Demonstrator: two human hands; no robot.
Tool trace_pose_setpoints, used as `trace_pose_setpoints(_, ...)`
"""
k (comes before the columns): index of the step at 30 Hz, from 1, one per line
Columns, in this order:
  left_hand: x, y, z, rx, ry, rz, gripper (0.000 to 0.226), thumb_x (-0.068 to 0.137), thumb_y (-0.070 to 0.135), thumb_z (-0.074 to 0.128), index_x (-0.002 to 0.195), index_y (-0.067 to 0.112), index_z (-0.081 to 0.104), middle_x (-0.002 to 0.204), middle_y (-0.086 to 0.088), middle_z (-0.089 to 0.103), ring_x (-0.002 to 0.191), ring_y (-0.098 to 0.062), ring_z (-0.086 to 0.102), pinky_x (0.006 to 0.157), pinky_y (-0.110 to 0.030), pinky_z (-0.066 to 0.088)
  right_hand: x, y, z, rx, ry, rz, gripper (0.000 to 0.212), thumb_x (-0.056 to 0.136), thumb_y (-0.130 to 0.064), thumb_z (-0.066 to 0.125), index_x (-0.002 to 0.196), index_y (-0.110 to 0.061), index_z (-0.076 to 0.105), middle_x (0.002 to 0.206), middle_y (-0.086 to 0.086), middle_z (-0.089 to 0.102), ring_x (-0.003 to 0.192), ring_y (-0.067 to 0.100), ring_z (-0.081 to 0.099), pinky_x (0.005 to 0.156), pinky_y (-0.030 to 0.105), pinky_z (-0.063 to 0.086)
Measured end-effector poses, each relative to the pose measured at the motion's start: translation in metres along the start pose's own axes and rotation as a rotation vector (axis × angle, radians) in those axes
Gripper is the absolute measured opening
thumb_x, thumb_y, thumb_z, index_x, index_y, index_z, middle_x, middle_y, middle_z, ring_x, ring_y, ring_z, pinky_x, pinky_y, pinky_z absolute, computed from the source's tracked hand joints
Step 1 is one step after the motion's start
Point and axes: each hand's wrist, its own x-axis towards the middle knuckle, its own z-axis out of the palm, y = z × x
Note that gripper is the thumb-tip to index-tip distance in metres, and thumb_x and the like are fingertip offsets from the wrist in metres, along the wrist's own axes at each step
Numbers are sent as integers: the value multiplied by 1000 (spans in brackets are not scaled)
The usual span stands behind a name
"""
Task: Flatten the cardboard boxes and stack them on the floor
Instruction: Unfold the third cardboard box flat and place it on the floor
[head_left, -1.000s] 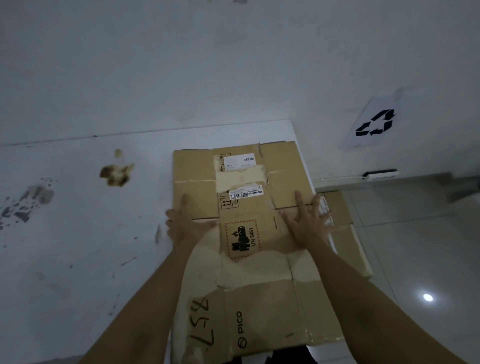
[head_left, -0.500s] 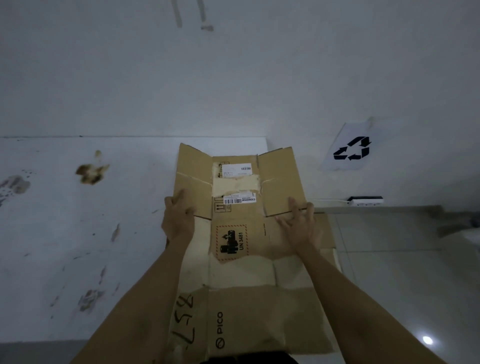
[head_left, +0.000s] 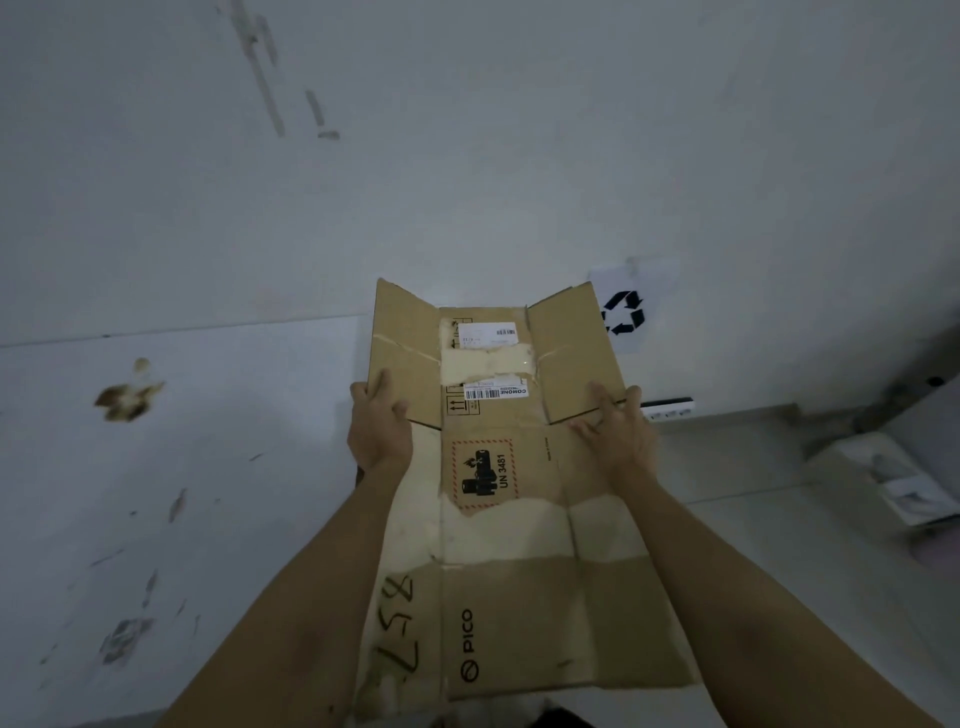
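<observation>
Already, the cardboard box (head_left: 498, 493) is looking opened out into 1 long sheet, so the flattening of this one seems mostly done; its 2 far flaps are angling up on either side of the taped middle panel, and they will probably need pressing level. What is left, as far as can be judged, is carrying it to the floor (head_left: 727, 467) on the right and laying it on a stack there. No stack is showing in this view, and no other boxes waiting to be flattened are in sight, so how many remain cannot be told.

Both arms are reaching forward, nearly straight, holding the sheet out over the stained white table (head_left: 156, 467); whether it is clear of that surface cannot be told. The left hand (head_left: 376, 428) is gripping the left edge, fingers curled round it near the flap's slit. The right hand (head_left: 618, 434) is gripping the right edge, its fingers lying on top by the other slit.
</observation>
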Motion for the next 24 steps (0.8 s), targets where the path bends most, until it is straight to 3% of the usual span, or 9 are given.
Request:
trace_pose_setpoints(9, -28, 108, 79, 4, -28, 19, 45, 97, 27, 54, 139, 23, 42, 128, -6, 41, 93, -24, 61, 65, -31, 46, 50, 123, -32, -66, 5, 40, 64, 89, -56, 54, 143, -29, 34, 131, 12, 30, 84, 32, 59, 68, 35, 45)
trace_pose_setpoints(15, -66, 170, 153, -61, 9, -83, 49, 97, 26, 53, 144, 20, 41, 131, -7, 40, 104, -25, 57, 75, -34, 47, 101, 217, -28, -55, -41, -34, 63, 88, -55, 56, 141, -28, 37, 130, 12, 31, 80, 33, 60, 68, 35, 47)
trace_pose_setpoints(20, -93, 194, 202, -34, 32, -147, 48, 97, 24, 52, 144, 22, 42, 135, -6, 39, 103, -26, 57, 74, -34, 47, 128, 272, -7, -45, -97, -64, 66, 87, -57, 57, 142, -31, 35, 132, 12, 30, 83, 34, 60, 66, 35, 43)
trace_pose_setpoints(24, -105, 182, 252, 0, 18, -194, 48, 97, 25, 53, 143, 22, 43, 134, -7, 39, 102, -27, 58, 76, -36, 49, 145, 300, 36, -11, -153, -87, 66, 86, -54, 59, 143, -30, 36, 137, 12, 29, 90, 33, 60, 74, 38, 49)
